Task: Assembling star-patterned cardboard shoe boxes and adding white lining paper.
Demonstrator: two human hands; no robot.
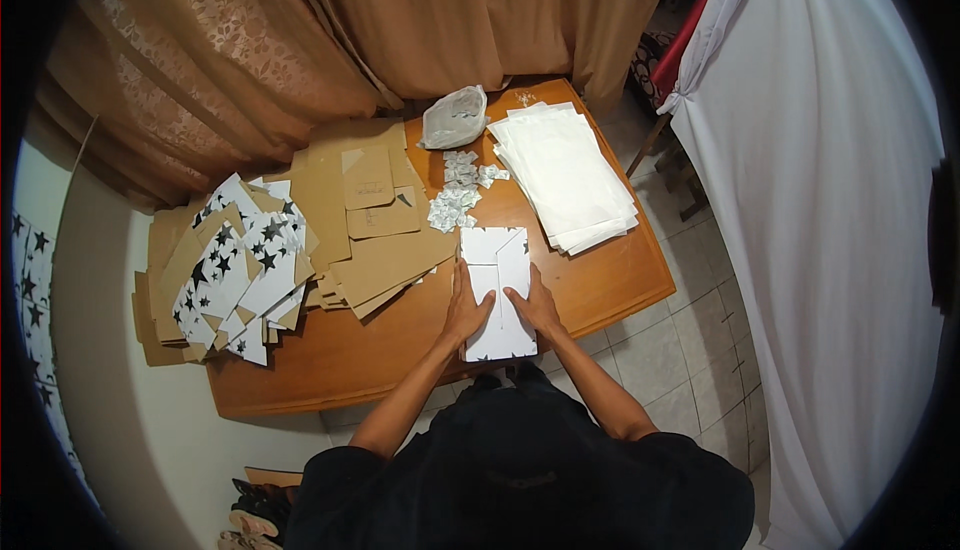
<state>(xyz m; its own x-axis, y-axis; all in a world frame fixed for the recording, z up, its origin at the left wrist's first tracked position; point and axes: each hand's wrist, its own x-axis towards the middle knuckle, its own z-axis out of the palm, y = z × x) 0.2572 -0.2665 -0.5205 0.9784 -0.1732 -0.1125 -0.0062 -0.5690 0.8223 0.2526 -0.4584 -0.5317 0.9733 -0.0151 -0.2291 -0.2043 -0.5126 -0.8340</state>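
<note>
Lying flat near the front edge of the wooden desk [610, 290] is a white paper bag [495, 290], a folded rectangle with a smooth matte face, diagonal creases at its far end and small dark star marks at its near edge. One such bag is seen under the hands. The left hand [466, 308] is laid at the bag's 9 o'clock edge, fingers extended and held together, pressed flat on the paper. The right hand [536, 307] is laid at the 3 o'clock edge, fingers likewise flat and pointed inward toward the centre fold; nothing is pinched by either hand. The bag is thus kept between both palms, touching each.

At 1 o'clock from the bag a single stack of plain white sheets [565, 175] is fanned slightly. At 12 o'clock a scatter of small crumpled white-and-grey pieces [458, 190] is seen, too many and too small to be counted, with one soft translucent plastic bag [454, 117] beyond it. At 10 o'clock stiff brown kraft-paper blanks [370, 220] are piled loosely, and farther at 9 o'clock a heap of white bags printed with black stars [240, 275] overlaps more brown ones. Tan patterned curtains [300, 40] hang behind the desk, and a white cloth [830, 200] is draped at 3 o'clock
</note>
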